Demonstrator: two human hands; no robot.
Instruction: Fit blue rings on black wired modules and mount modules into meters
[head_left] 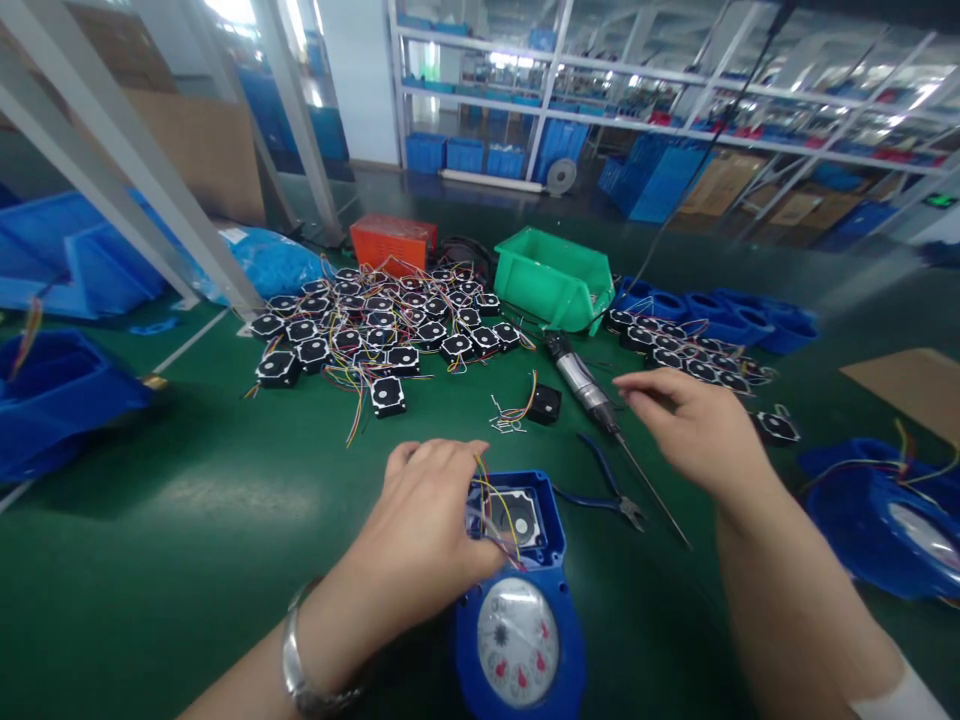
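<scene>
A blue water meter with a round white dial lies on the green table in front of me. My left hand rests closed over its top left corner, fingers curled on the housing beside the square module and its coloured wires. My right hand hovers above the table to the right, fingers loosely curled toward the electric screwdriver, holding nothing that I can see. Blue-handled pliers lie between the meter and my right hand.
A heap of black square modules with wires covers the table's middle. Behind it stand a green bin and an orange box. Blue housings line the right; another blue meter sits far right. Blue bins sit left.
</scene>
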